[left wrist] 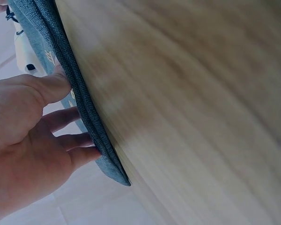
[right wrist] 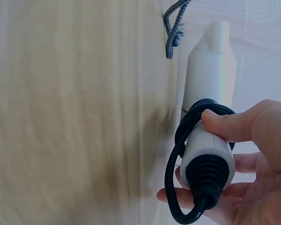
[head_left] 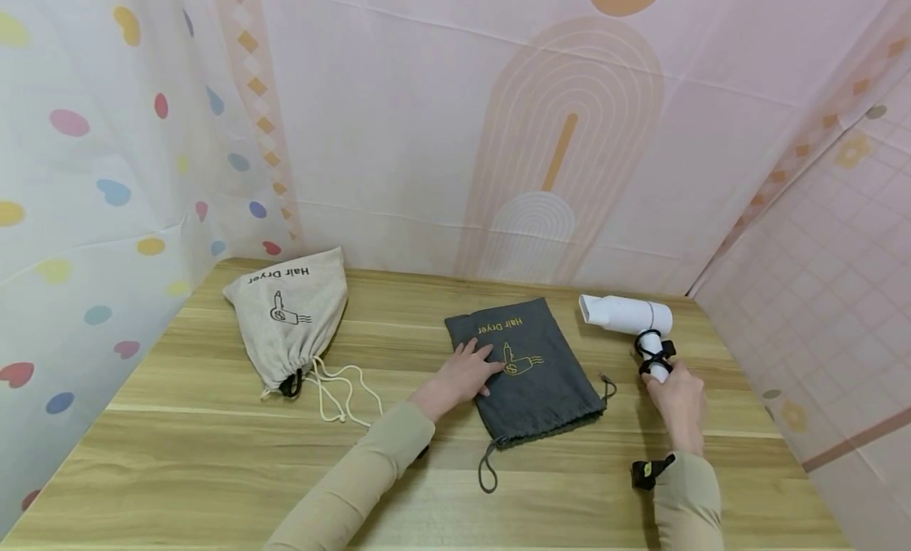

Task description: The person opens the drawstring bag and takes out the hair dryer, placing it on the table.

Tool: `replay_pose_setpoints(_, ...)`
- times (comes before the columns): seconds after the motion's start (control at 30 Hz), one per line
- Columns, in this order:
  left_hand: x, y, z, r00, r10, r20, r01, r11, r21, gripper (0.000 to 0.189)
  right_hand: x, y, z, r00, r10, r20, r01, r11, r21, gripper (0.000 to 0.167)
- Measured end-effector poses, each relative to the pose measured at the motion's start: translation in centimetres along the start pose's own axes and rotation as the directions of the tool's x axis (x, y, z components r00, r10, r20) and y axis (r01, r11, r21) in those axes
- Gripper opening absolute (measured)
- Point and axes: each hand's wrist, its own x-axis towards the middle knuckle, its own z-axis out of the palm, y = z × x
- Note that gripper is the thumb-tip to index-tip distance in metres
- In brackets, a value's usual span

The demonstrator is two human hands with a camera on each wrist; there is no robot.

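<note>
A dark grey drawstring bag point(head_left: 544, 393) printed "Hair Dryer" lies flat near the middle of the table. My left hand point(head_left: 466, 371) rests on its left side with the fingers spread; in the left wrist view the fingertips touch the cloth point(left wrist: 86, 108) by the seamed edge. To the right is a white hair dryer point(head_left: 626, 315), its nozzle pointing left and its black cord point(right wrist: 178, 164) wound about the handle. My right hand point(head_left: 679, 401) grips the handle's end, thumb on one side and fingers curled round the other.
A beige drawstring bag point(head_left: 299, 330), also printed "Hair Dryer", lies bulging at the far left of the wooden table point(head_left: 213, 472). Its pale cords point(head_left: 349, 393) trail to the right. Patterned curtains point(head_left: 398, 140) hang behind and at both sides.
</note>
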Motion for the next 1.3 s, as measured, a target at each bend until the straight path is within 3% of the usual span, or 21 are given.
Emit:
replay_pose_setpoints(0.43,0.3,0.0,0.0,1.0,0.006,-0.011,-0.006,1.0,-0.001,0.053,0.5,-0.1,0.3,1.0,-0.013,0.028,0.013,1.0,-0.002,0.062)
replay_pose_setpoints(0.7,0.4,-0.2,0.1,1.0,0.016,-0.026,-0.017,1.0,-0.012,0.05,0.0,-1.1,0.0,0.994,-0.022,0.108,0.037,0.99,-0.138,0.068)
replay_pose_setpoints(0.8,0.2,-0.6,0.2,0.996,0.045,-0.074,-0.046,0.999,-0.018,0.044,-0.7,-2.0,0.3,0.997,-0.051,0.05,0.058,0.988,-0.143,0.064)
replay_pose_setpoints(0.87,0.0,-1.0,0.3,0.991,0.065,-0.114,-0.069,0.997,-0.029,0.038,-1.2,-2.7,0.7,0.99,-0.129,-0.056,0.122,0.987,-0.106,0.059)
replay_pose_setpoints(0.93,-0.3,-1.5,0.3,0.985,0.077,-0.153,-0.086,0.995,-0.055,0.033,-1.5,-3.3,1.2,0.95,-0.256,-0.18,0.246,0.966,-0.077,0.051)
replay_pose_setpoints(1.0,-0.6,-2.1,0.3,0.978,0.085,-0.191,-0.106,0.989,-0.101,0.029,-1.7,-4.0,1.7,0.872,-0.409,-0.268,0.404,0.912,-0.075,0.045)
replay_pose_setpoints(1.07,-1.1,-2.7,0.1,0.97,0.081,-0.228,-0.119,0.98,-0.16,0.026,-1.7,-4.6,2.2,0.784,-0.551,-0.287,0.548,0.831,-0.099,0.039)
replay_pose_setpoints(1.13,-1.6,-3.5,-0.1,0.961,0.064,-0.27,-0.125,0.969,-0.213,0.024,-1.7,-5.1,2.6,0.728,-0.644,-0.233,0.638,0.762,-0.112,0.037)
replay_pose_setpoints(1.2,-2.2,-4.3,-0.5,0.951,0.03,-0.309,-0.114,0.96,-0.257,0.023,-1.8,-5.6,3.2,0.698,-0.698,-0.157,0.69,0.715,-0.113,0.038)
replay_pose_setpoints(1.3,-3.1,-5.7,-0.8,0.932,-0.044,-0.359,-0.064,0.957,-0.282,0.025,-2.0,-5.9,4.0,0.675,-0.735,-0.061,0.727,0.677,-0.111,0.038)
